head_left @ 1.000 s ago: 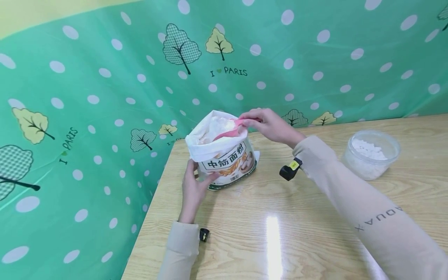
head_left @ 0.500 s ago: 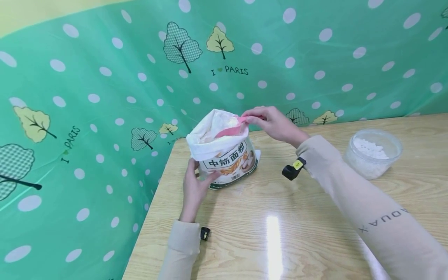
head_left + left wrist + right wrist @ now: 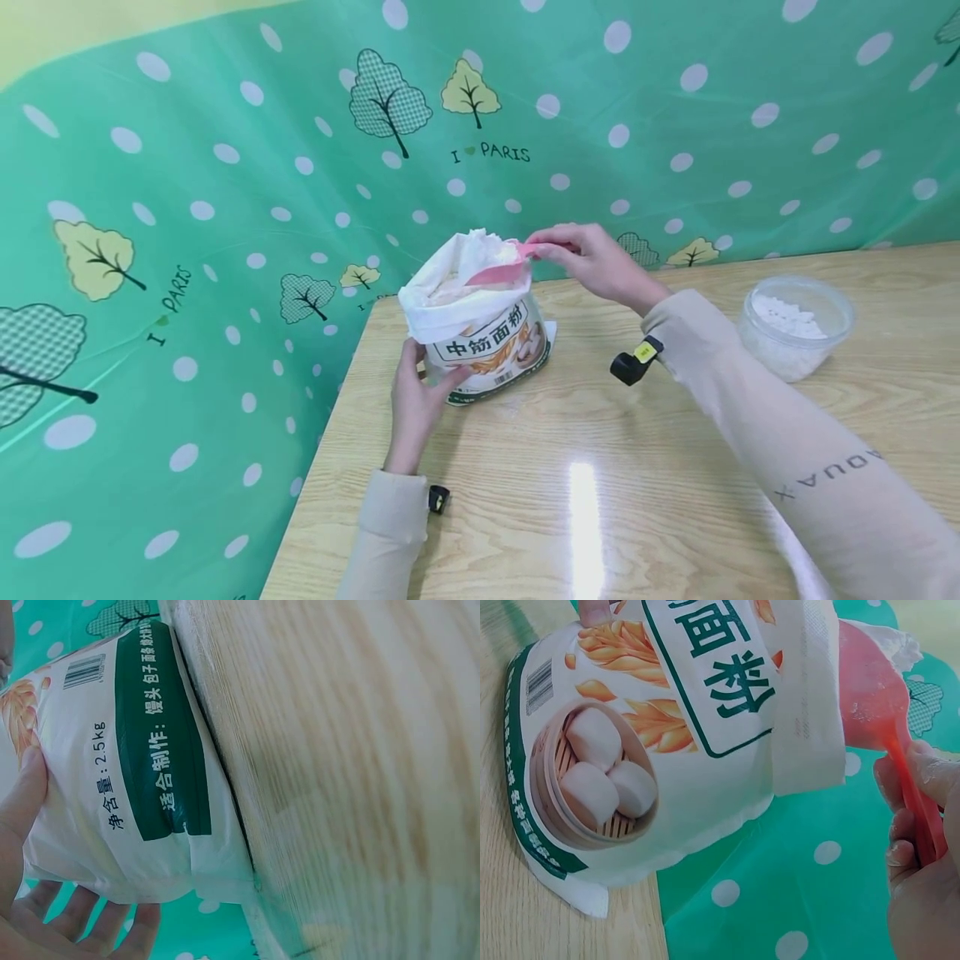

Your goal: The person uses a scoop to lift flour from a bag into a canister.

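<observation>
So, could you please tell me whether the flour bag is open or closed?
The flour bag is open: its top is folded outward, with the pink scoop at its mouth.

Reaches forward with both arms. Extends the left arm nearly straight ahead, slanting slightly rightward, and holds with the left hand, setting the thumb against the spread left fingers. Angles the right arm in from the right, reaching farther out than with the left. Holds the right wrist about in line with the forearm. Grips with the right hand, pressing down the right thumb opposite curled, white-specked right fingers.
</observation>
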Motion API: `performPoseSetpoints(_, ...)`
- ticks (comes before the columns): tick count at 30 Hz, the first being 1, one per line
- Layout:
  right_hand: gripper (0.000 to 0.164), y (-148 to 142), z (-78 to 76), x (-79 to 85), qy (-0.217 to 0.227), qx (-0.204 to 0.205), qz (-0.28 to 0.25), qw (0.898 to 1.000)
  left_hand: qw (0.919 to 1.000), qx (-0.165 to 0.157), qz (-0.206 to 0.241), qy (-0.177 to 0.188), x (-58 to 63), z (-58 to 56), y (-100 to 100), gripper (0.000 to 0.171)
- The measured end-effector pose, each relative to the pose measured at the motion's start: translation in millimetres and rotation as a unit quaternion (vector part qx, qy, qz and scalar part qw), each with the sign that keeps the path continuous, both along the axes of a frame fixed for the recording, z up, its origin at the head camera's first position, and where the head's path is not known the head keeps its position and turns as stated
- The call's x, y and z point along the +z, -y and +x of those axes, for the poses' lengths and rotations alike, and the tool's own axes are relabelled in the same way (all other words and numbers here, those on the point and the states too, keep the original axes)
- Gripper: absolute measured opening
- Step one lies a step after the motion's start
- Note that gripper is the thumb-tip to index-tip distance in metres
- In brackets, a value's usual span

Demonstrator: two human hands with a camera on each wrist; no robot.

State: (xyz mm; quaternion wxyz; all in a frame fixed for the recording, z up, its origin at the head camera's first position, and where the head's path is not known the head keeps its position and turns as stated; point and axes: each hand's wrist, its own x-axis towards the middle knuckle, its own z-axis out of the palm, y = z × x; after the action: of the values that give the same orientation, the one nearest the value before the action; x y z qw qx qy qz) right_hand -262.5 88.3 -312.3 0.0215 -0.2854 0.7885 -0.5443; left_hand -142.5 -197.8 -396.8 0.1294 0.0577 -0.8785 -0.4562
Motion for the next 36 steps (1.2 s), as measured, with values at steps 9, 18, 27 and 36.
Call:
performPoseSetpoints(9, 0.032, -9, 0.7, -0.7, 0.012, -0.013, -0.001, 1.000, 1.0000, -0.003, 0.000, 0.000, 0.7, -0.4, 0, 0.073)
performPoseSetpoints(18, 0.033, -21, 1.0, -3.2, 0.005, -0.025, 0.005, 1.000, 1.0000, -0.002, 0.003, -0.001, 0.3, 0.3, 0, 0.072)
performPoseSetpoints(27, 0.033, -30, 3.4, -3.0, -0.010, -0.035, 0.010, 0.999, 1.0000, 0.000, 0.002, -0.002, 0.1, 1.2, 1, 0.073)
performPoseSetpoints(36, 0.031, -34, 3.6, -2.6, -0.008, -0.037, 0.001, 0.999, 1.0000, 0.000, 0.002, 0.000, 0.4, 1.4, -1, 0.072)
